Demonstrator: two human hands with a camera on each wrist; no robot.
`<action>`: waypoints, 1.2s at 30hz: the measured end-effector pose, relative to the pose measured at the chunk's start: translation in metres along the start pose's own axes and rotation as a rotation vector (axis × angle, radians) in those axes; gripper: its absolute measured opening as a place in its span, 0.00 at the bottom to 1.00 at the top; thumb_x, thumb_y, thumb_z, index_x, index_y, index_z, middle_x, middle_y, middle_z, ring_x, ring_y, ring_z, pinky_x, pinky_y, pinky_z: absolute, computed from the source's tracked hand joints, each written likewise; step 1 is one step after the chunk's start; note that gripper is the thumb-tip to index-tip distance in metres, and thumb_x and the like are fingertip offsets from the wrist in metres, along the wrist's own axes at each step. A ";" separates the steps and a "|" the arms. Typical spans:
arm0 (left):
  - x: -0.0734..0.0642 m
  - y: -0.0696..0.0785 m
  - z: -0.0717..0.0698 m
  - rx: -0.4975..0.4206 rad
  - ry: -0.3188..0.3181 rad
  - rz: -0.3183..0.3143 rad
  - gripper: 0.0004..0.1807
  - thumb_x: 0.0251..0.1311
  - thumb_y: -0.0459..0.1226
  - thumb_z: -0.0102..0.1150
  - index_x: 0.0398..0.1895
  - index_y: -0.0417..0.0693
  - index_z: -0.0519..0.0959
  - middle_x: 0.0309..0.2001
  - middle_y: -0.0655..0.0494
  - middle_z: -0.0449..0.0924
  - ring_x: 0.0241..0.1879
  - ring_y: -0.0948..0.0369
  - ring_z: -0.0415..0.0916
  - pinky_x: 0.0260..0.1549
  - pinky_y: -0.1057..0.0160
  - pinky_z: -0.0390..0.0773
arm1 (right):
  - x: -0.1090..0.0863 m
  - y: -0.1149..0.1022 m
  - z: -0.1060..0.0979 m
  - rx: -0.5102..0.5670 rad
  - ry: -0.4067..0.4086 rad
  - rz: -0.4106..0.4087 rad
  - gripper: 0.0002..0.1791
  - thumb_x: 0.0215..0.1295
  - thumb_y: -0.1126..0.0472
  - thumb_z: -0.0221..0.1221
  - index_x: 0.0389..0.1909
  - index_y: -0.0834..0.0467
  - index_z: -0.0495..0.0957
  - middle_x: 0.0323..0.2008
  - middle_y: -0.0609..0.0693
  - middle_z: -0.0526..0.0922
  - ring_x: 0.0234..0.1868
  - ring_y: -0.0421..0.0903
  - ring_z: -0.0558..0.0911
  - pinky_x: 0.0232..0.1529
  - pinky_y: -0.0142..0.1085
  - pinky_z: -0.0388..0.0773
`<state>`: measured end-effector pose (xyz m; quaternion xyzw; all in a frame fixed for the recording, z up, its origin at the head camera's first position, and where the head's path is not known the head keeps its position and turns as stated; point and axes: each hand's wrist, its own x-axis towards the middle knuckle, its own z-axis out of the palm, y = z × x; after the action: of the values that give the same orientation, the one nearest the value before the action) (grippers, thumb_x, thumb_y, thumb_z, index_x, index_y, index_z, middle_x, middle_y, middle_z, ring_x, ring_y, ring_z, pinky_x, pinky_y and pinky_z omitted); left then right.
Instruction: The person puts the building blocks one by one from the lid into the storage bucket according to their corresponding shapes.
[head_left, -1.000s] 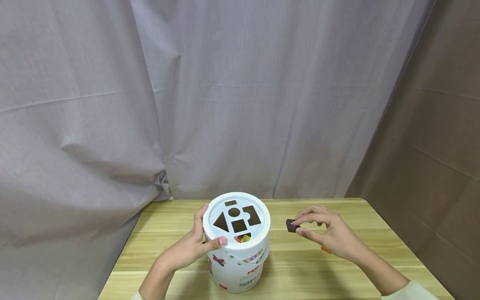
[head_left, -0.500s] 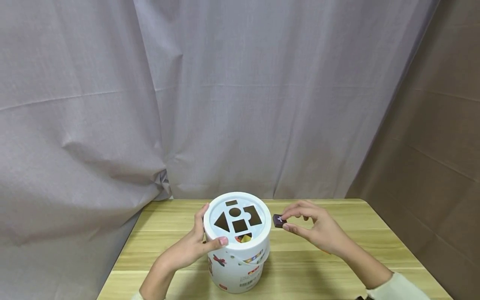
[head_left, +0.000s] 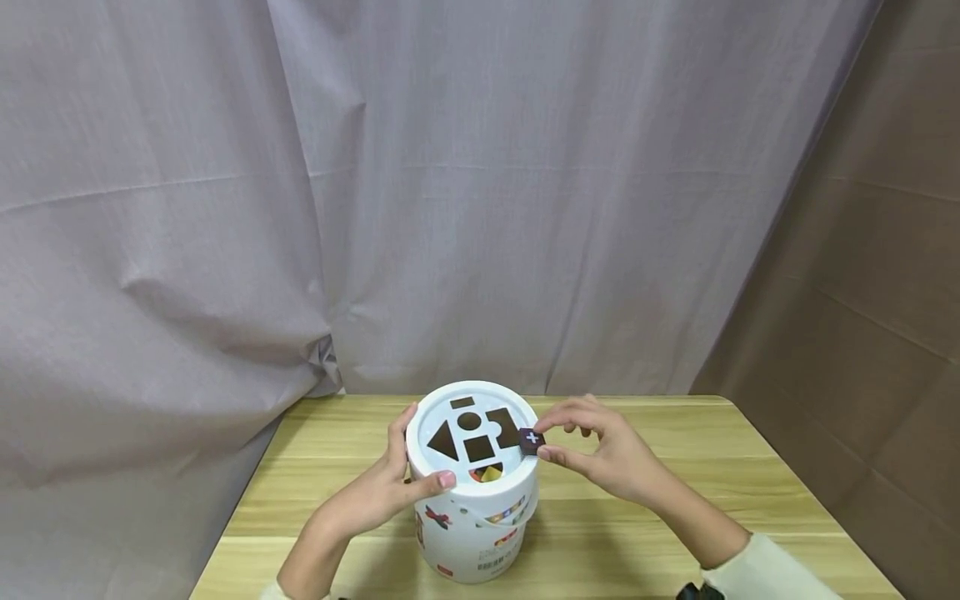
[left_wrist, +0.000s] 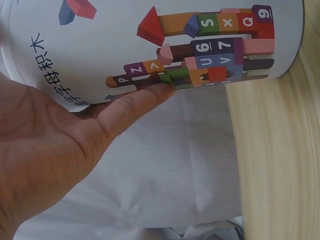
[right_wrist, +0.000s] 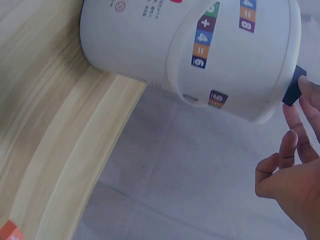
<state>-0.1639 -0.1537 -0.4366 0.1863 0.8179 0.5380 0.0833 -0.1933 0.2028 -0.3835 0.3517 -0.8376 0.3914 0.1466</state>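
A white toy-block bucket (head_left: 474,533) stands upright on the table. Its pale lid (head_left: 510,477) has several shaped holes: triangle, circle, square, rectangle, a notched one and a half-round one showing coloured blocks beneath. My left hand (head_left: 375,492) holds the bucket at its left rim, thumb at the front edge and fingers round the side. Between the thumb and fingers of my right hand (head_left: 603,454) is a small dark purple block (head_left: 531,442) with a white plus sign. The block is over the lid's right rim, close to the notched hole; the right wrist view shows it at the rim.
The wooden table (head_left: 712,467) extends on both sides of the bucket. A grey curtain (head_left: 480,208) hangs behind it. In the right wrist view an orange-red block (right_wrist: 11,231) lies on the table. The bucket's white handle (right_wrist: 176,55) hangs against its side.
My right hand has moved left with the purple block, from beside the bucket to the lid's right rim. My left hand has stayed on the bucket.
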 end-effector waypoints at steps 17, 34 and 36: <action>0.000 0.003 0.000 -0.010 -0.002 -0.005 0.66 0.70 0.55 0.74 0.89 0.62 0.29 0.91 0.36 0.32 0.88 0.34 0.45 0.84 0.25 0.50 | 0.026 -0.011 0.031 0.064 -0.035 -0.082 0.17 0.59 0.61 0.82 0.48 0.46 0.92 0.50 0.40 0.94 0.45 0.49 0.80 0.47 0.36 0.74; -0.003 0.005 0.002 0.000 -0.010 -0.003 0.66 0.71 0.57 0.73 0.89 0.61 0.27 0.91 0.34 0.34 0.87 0.31 0.48 0.82 0.25 0.54 | 0.032 -0.014 0.045 0.066 -0.073 -0.112 0.16 0.59 0.60 0.82 0.47 0.47 0.92 0.47 0.41 0.95 0.44 0.50 0.79 0.49 0.42 0.74; -0.003 0.006 0.001 0.009 -0.010 0.002 0.66 0.71 0.57 0.72 0.89 0.61 0.27 0.90 0.32 0.34 0.87 0.30 0.48 0.82 0.24 0.54 | 0.033 -0.014 0.045 0.060 -0.071 -0.110 0.16 0.59 0.61 0.82 0.47 0.47 0.92 0.47 0.41 0.95 0.43 0.50 0.78 0.48 0.42 0.74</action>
<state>-0.1594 -0.1517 -0.4321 0.1902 0.8196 0.5336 0.0860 -0.2054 0.1468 -0.3878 0.4153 -0.8095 0.3950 0.1275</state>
